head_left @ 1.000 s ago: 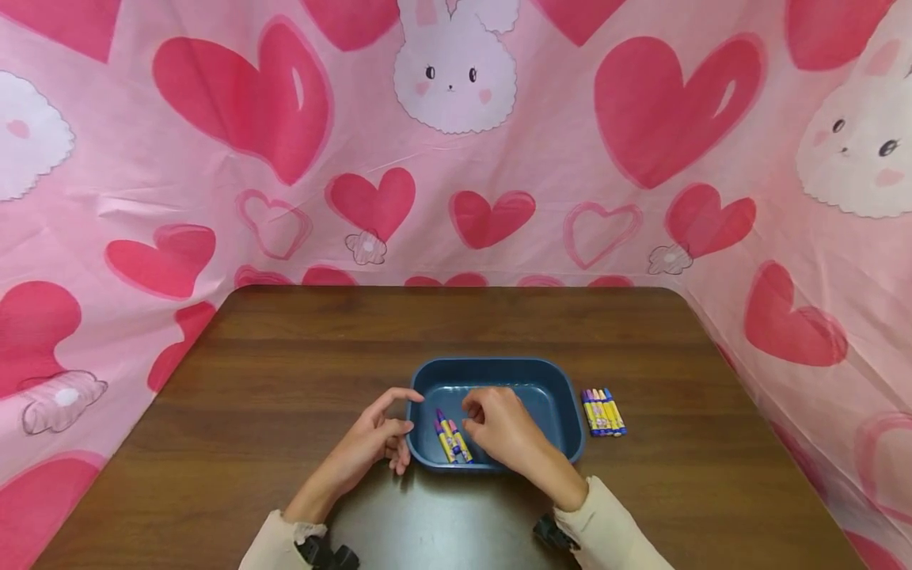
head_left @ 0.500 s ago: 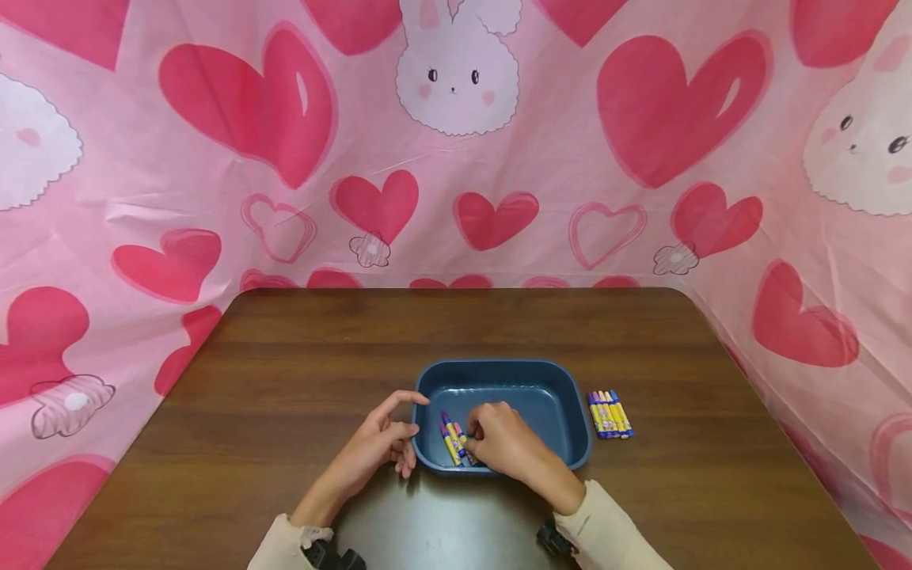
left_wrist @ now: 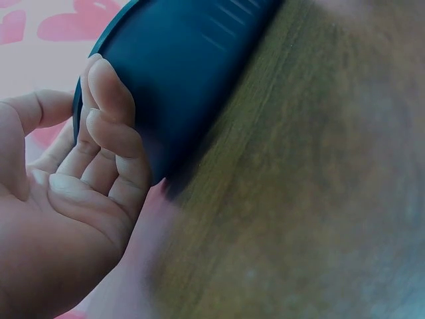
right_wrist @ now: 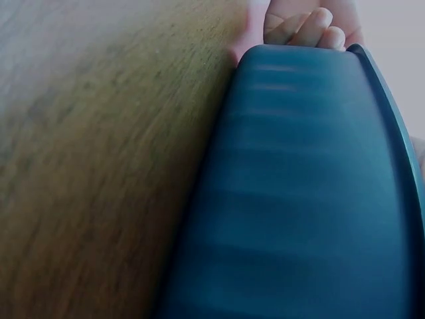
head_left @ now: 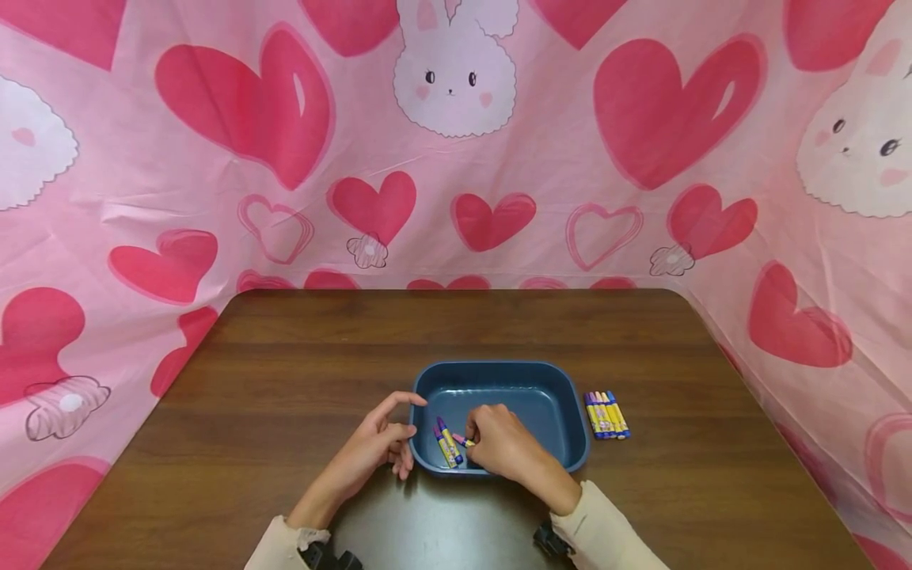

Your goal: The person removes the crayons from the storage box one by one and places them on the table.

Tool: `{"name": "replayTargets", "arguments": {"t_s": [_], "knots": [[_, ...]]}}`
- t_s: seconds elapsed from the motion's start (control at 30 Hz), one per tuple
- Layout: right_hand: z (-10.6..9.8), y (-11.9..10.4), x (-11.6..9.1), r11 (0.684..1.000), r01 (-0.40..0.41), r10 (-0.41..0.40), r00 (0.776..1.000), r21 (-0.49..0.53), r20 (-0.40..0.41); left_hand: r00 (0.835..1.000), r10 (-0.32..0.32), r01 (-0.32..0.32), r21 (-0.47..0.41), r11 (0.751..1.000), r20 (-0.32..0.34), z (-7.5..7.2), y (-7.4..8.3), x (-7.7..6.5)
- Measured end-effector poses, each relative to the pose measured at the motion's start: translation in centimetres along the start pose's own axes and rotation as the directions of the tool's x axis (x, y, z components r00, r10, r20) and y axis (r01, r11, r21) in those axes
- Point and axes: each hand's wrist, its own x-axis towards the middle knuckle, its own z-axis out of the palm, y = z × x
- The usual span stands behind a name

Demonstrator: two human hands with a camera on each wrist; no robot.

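Note:
A dark blue rectangular tray [head_left: 534, 400] stands on the table. At its left end my left hand [head_left: 374, 442] holds the rim between index finger and thumb; in the left wrist view the other fingers lie curled by the outer wall. Inside the tray, my right hand [head_left: 509, 445] reaches over the near wall and pinches a pink-tipped crayon [head_left: 461, 440], mostly hidden by the fingers. Two purple-tipped crayons [head_left: 447, 445] with yellow wrappers lie side by side left of it. The tray's outer wall [right_wrist: 299, 179] hides the right hand in the right wrist view.
Right of the tray, several crayons [head_left: 607, 416] lie in a neat row on the brown wooden table [head_left: 342, 332]. A pink cloth with hearts and rabbits [head_left: 492, 158] hangs behind the table and along both sides.
My right fingers have closed on the pink-tipped crayon, which has turned and shifted right, apart from the two purple-tipped ones. The left hand stays at the tray's rim.

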Motion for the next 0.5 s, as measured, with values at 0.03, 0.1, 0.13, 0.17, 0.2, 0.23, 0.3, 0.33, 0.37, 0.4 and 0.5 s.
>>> {"name": "replayTargets", "arguments": {"t_s": [0.03, 0.1, 0.13, 0.17, 0.2, 0.23, 0.3, 0.33, 0.37, 0.4, 0.5], "knots": [[0.01, 0.03, 0.01, 1.000, 0.002, -0.002, 1.000, 0.000, -0.001, 1.000, -0.002, 0.002, 0.000, 1.000, 0.000, 0.00, 0.00, 0.00], [0.01, 0.09, 0.01, 1.000, 0.009, -0.009, 1.000, -0.001, -0.003, 1.000, -0.004, 0.004, -0.001, 1.000, 0.000, 0.01, 0.00, 0.01], [0.00, 0.09, 0.00, 1.000, 0.010, -0.010, 1.000, 0.000, -0.002, 1.000, -0.004, 0.004, -0.001, 1.000, 0.000, 0.00, -0.01, 0.02], [-0.03, 0.08, 0.00, 1.000, 0.010, -0.010, 1.000, 0.001, -0.001, 1.000, -0.003, 0.003, -0.001, 1.000, 0.001, 0.00, -0.02, 0.03], [-0.05, 0.07, -0.01, 1.000, 0.008, -0.008, 1.000, 0.004, 0.001, 1.000, -0.003, 0.003, -0.002, 1.000, 0.002, -0.01, -0.03, 0.04], [-0.06, 0.04, -0.03, 1.000, 0.007, -0.007, 1.000, 0.002, 0.001, 1.000, -0.003, 0.003, -0.003, 1.000, 0.003, -0.02, -0.04, 0.05], [-0.12, -0.08, -0.06, 1.000, 0.003, -0.003, 1.000, -0.001, -0.002, 1.000, -0.003, 0.003, -0.004, 1.000, 0.005, -0.04, -0.05, 0.06], [-0.14, -0.15, -0.09, 1.000, 0.000, 0.000, 1.000, -0.002, -0.004, 1.000, -0.004, 0.004, -0.003, 1.000, 0.006, -0.04, -0.06, 0.07], [-0.15, -0.20, -0.10, 1.000, -0.003, 0.003, 1.000, -0.002, -0.004, 1.000, -0.004, 0.004, -0.003, 1.000, 0.006, -0.05, -0.05, 0.07], [-0.14, -0.25, -0.11, 1.000, -0.007, 0.007, 1.000, -0.004, -0.005, 1.000, -0.005, 0.005, -0.002, 1.000, 0.005, -0.05, -0.05, 0.08], [-0.16, -0.40, -0.09, 1.000, -0.016, 0.016, 1.000, -0.013, -0.006, 1.000, -0.007, 0.007, 0.001, 1.000, 0.000, -0.04, 0.00, 0.06]]}}
